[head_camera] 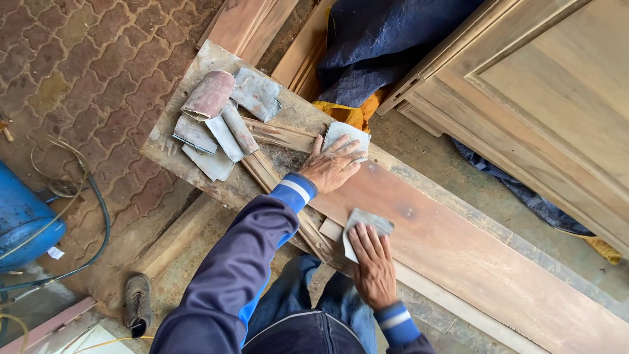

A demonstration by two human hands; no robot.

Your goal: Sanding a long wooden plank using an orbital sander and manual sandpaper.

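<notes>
A long reddish wooden plank [458,242] lies slanted across a worn workbench [190,78]. My left hand [333,165] lies flat with spread fingers near the plank's upper end, pressing a grey sheet of sandpaper [347,133] onto it. My right hand [373,265] rests at the plank's near edge, its fingers pressing a second folded grey piece of sandpaper [368,221] against the wood. Both arms wear dark blue sleeves with blue and white cuffs.
Several used sandpaper pieces [223,124], one a reddish roll [208,95], lie on the bench. A panelled wooden door [557,85] leans at right, a dark blue tarp [380,39] behind. A blue tank [23,219] with hoses and a shoe [138,303] are on the brick paving.
</notes>
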